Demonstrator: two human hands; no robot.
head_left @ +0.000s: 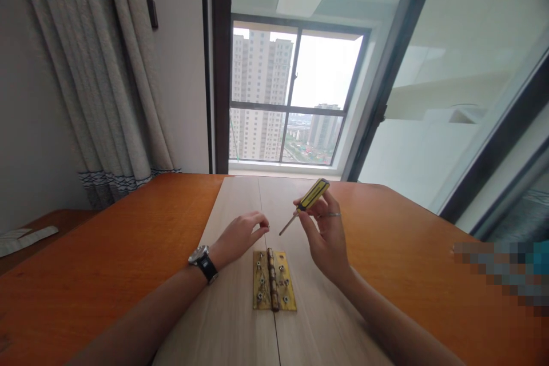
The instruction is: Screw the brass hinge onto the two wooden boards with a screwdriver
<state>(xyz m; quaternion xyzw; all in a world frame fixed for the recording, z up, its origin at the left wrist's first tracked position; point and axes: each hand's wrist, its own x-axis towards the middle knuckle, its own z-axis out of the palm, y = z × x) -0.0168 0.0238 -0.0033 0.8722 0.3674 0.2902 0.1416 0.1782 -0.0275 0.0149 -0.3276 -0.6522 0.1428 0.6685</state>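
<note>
Head view shows a yellow-and-black screwdriver [313,194], its thin metal shaft slanting down over pale boards [319,323], gripped by the right hand [329,240]. Beyond a brassy, brown-stained hinge [273,281] dotted with screws [282,269], the left hand [239,233] brings fingertips close, any hold too small to tell.

screwdriver handle [313,194]: yellow, black | hinge [273,280]: yellow, brown blotches | table [403,229]: orange | curtain hem [114,184]: grey-black, perhaps zigzag

Orange-brown wooden surface [398,211] with a cut-off far right corner, two pale wood-grained boards [231,206] lying side by side on it, narrow dark seam [277,338] between them, brass-yellow, stained hinge [273,281] flat across the seam, several screws [286,299] standing in its plates.
</note>
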